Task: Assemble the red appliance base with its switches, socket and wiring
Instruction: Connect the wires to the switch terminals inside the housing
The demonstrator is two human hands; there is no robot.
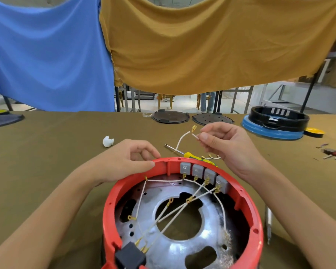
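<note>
The round red appliance base (113,193) lies open side up before me, with a silver metal plate (208,245) inside. Several grey switches (204,174) line its far wall, and white wires (175,209) with brass terminals run from them across the plate. A black socket (129,257) sits at the near left rim. My left hand (124,162) grips the far left rim, thumb on the edge. My right hand (227,144) pinches a short white wire (182,139) with a brass terminal, held in the air above the switches.
A yellow-handled screwdriver (190,155) lies just behind the base. A white crumpled wad (108,141) lies to the left. Two dark round plates (170,116) and a black ring on a blue base (275,123) stand at the back. Small parts (332,153) lie at right.
</note>
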